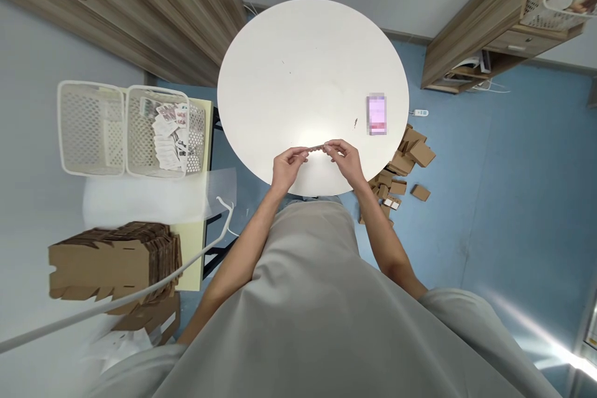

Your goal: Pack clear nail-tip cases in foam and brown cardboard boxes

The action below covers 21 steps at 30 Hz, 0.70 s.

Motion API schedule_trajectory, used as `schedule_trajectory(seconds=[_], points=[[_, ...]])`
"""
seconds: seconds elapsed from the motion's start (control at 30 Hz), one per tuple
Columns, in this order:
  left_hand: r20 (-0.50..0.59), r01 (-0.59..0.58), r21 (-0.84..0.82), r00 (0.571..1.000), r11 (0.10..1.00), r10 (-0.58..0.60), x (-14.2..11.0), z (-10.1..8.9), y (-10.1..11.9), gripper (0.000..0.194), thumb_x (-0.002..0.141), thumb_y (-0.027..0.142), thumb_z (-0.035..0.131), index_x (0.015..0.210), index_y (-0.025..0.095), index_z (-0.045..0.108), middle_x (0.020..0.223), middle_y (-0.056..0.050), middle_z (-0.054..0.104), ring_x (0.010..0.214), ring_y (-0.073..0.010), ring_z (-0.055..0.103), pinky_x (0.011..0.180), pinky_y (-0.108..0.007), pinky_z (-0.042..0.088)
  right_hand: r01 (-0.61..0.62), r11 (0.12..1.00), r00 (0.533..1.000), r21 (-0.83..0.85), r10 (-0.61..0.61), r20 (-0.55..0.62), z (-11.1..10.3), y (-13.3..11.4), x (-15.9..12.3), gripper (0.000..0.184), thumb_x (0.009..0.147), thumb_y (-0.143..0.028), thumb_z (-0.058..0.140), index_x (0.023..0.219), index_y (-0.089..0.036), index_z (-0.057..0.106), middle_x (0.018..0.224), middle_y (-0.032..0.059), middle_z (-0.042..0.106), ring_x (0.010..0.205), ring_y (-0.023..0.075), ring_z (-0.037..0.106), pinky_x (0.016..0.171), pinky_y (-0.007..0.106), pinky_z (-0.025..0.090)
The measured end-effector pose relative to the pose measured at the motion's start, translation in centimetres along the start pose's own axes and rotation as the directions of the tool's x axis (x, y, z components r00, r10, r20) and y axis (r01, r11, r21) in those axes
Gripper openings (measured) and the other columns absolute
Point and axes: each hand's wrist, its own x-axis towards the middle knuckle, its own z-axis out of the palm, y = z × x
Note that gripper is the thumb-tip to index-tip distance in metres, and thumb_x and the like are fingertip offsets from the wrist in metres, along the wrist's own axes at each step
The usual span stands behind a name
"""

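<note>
A thin, dark strip (316, 148) with a bumpy lower edge spans the gap between my two hands, just above the near part of the round white table (308, 56). My left hand (286, 169) pinches its left end between thumb and fingers. The other end is pinched by my right hand (346, 161). The strip is too small to tell its kind. To the right on the tabletop lie a tiny dark piece (356, 123) and a phone (377, 114) with a blurred pinkish screen.
At left, a side table (191, 261) bears two white baskets (125, 130), one containing small packets (168, 143), and stacked flat cardboard boxes (100, 264). A white curved arm (186, 264) crosses there. Small cardboard boxes (422, 153) litter the floor at right, near a wooden cabinet (480, 18).
</note>
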Motion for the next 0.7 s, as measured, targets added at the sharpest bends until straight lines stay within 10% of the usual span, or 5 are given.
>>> schedule_trajectory(seconds=[0.7], points=[[-0.059,0.005,0.158,0.998,0.987,0.004,-1.3,0.1,-1.0,0.027,0.090,0.047,0.078,0.101,0.023,0.083,0.111,-0.008,0.080,0.101,-0.0231,0.076,0.091,-0.037,0.062,-0.071,0.997,0.993,-0.031,0.074,0.096,-1.3,3.9,0.2,0.033,0.091,-0.058,0.076,0.099,-0.026,0.080,0.116,0.0064,0.078,0.109,0.0248,0.071,0.093,0.040,0.061]])
